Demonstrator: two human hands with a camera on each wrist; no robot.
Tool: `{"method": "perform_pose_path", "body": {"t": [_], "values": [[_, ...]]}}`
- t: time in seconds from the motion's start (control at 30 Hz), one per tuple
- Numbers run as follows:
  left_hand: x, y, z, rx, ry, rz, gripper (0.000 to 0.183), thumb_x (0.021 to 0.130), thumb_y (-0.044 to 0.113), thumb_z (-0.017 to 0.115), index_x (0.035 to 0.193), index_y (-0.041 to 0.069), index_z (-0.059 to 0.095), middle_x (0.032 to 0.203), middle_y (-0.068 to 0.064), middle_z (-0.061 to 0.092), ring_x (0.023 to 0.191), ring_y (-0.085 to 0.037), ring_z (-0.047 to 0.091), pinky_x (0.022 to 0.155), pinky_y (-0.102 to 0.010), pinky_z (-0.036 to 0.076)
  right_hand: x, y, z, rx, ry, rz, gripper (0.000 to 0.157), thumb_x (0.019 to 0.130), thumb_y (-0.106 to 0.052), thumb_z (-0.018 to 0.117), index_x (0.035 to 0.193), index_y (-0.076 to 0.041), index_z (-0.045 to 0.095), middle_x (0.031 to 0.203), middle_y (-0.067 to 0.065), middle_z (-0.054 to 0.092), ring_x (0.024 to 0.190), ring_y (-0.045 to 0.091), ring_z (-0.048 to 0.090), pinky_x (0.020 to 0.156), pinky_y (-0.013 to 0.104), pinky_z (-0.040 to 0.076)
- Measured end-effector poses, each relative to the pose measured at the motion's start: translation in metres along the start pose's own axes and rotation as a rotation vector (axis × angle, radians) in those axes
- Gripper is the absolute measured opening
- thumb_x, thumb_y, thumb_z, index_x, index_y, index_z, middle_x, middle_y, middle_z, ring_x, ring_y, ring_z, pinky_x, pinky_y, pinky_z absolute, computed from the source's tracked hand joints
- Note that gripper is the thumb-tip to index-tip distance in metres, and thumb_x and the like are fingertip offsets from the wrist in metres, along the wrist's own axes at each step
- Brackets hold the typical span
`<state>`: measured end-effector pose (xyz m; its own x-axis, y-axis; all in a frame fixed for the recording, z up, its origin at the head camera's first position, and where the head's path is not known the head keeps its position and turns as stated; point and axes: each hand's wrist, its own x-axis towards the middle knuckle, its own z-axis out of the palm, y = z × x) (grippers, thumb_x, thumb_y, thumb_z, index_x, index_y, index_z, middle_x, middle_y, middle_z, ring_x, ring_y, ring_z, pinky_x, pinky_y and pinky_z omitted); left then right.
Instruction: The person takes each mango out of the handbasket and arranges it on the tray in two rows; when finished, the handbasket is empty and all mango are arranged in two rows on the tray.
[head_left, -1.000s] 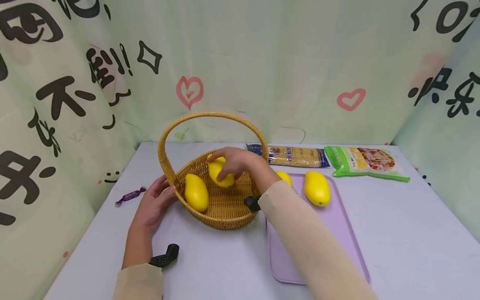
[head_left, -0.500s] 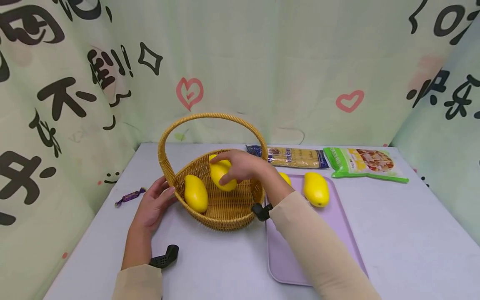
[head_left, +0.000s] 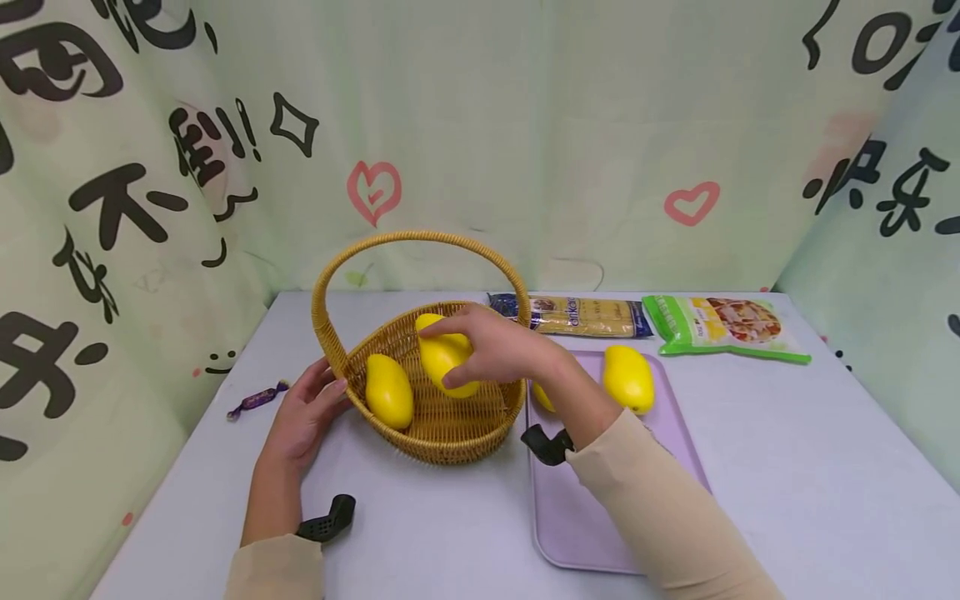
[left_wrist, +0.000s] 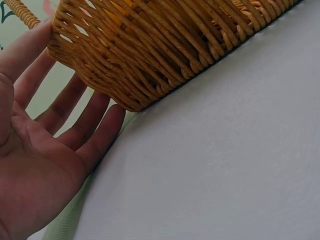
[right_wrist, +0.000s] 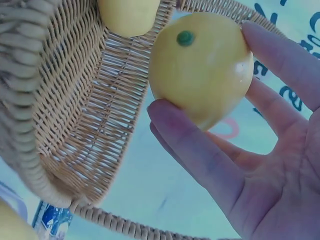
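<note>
Currently, the right hand point(head_left: 498, 342) grasps a yellow mango point(head_left: 444, 360) over the inside of a wicker basket point(head_left: 450, 454), its thumb on the near side of the fruit and its other fingers round the far side. Whether that mango touches the weave below, I cannot tell. From the right wrist, its green stem end shows, facing the camera. Just to its left, a second mango point(head_left: 389, 392) lies inside the basket against the left wall. The left hand point(head_left: 307, 412) rests on the basket's outer left side, clenched on nothing; its fingers are spread and extended, with the tips meeting the wicker and the thumb up near the foot of the tall handle point(head_left: 420, 237). Right of the basket, on the bench point(head_left: 787, 450), is a lilac tray point(head_left: 581, 533). At its far end lies a third mango point(head_left: 628, 377), with a fourth mango point(head_left: 542, 397) mostly hidden by the right arm. Behind the tray, a noodle packet point(head_left: 596, 317) lies next to a green-edged food bag point(head_left: 727, 327). A purple wrapped candy point(head_left: 257, 401) lies left of the left hand, apart from it.
</note>
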<state>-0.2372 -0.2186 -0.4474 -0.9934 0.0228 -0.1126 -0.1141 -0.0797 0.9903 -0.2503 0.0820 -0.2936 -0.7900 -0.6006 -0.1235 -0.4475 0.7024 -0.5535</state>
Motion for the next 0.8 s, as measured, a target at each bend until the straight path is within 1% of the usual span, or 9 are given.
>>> {"method": "perform_pose_path", "body": {"t": [0.1,0.17,0.33,0.4,0.57,0.7,0.8], "values": [[0.001,0.000,-0.001,0.000,-0.005,0.011,0.065,0.105,0.025,0.062,0.163,0.019,0.033,0.161,-0.009,0.036,0.127,-0.009,0.055,0.101,-0.018,0.053,-0.010,-0.001,0.001,-0.017,0.007,-0.022,0.065,0.089,-0.022,0.081,0.149,-0.026,0.057,0.158,0.007,0.046,0.145,0.028,0.039,0.117,0.046,0.041],[0.001,0.000,-0.002,-0.002,-0.013,0.022,0.065,0.105,0.025,0.062,0.163,0.018,0.033,0.161,-0.010,0.036,0.125,-0.008,0.056,0.099,-0.018,0.053,-0.017,-0.003,0.000,-0.024,0.014,-0.027,0.065,0.089,-0.022,0.081,0.149,-0.027,0.057,0.158,0.009,0.044,0.144,0.028,0.041,0.115,0.047,0.043],[-0.001,0.000,-0.003,-0.002,-0.011,0.023,0.065,0.106,0.025,0.061,0.163,0.017,0.032,0.162,-0.011,0.035,0.123,-0.006,0.057,0.099,-0.017,0.053,-0.036,-0.006,-0.003,-0.030,0.014,-0.024,0.065,0.089,-0.024,0.080,0.149,-0.030,0.057,0.156,0.012,0.040,0.137,0.029,0.048,0.111,0.047,0.046],[-0.002,0.000,-0.003,-0.001,-0.005,0.016,0.065,0.106,0.025,0.061,0.163,0.017,0.032,0.163,-0.010,0.035,0.122,-0.004,0.057,0.099,-0.016,0.053,-0.044,-0.008,-0.004,-0.031,0.020,-0.022,0.065,0.088,-0.024,0.080,0.149,-0.030,0.057,0.154,0.012,0.042,0.135,0.029,0.049,0.110,0.047,0.047],[-0.002,0.000,-0.001,-0.004,-0.005,0.011,0.066,0.105,0.026,0.062,0.163,0.018,0.032,0.163,-0.010,0.035,0.124,-0.005,0.057,0.101,-0.018,0.052,-0.065,-0.006,-0.006,-0.040,0.040,0.012,0.064,0.087,-0.024,0.081,0.147,-0.030,0.059,0.150,0.012,0.045,0.130,0.029,0.052,0.103,0.045,0.050],[-0.001,-0.001,0.000,-0.004,-0.002,0.011,0.066,0.105,0.026,0.062,0.163,0.019,0.032,0.162,-0.009,0.035,0.124,-0.006,0.057,0.101,-0.018,0.052,-0.079,-0.001,-0.004,-0.066,0.057,0.034,0.063,0.085,-0.023,0.082,0.145,-0.030,0.062,0.144,0.013,0.050,0.119,0.027,0.055,0.093,0.039,0.051],[-0.001,0.000,0.001,-0.008,-0.002,0.012,0.066,0.105,0.025,0.062,0.163,0.018,0.032,0.162,-0.010,0.036,0.123,-0.005,0.057,0.101,-0.018,0.052,-0.089,0.003,-0.001,-0.081,0.070,0.070,0.063,0.084,-0.024,0.083,0.143,-0.030,0.063,0.141,0.013,0.052,0.112,0.024,0.056,0.087,0.035,0.051]]}}
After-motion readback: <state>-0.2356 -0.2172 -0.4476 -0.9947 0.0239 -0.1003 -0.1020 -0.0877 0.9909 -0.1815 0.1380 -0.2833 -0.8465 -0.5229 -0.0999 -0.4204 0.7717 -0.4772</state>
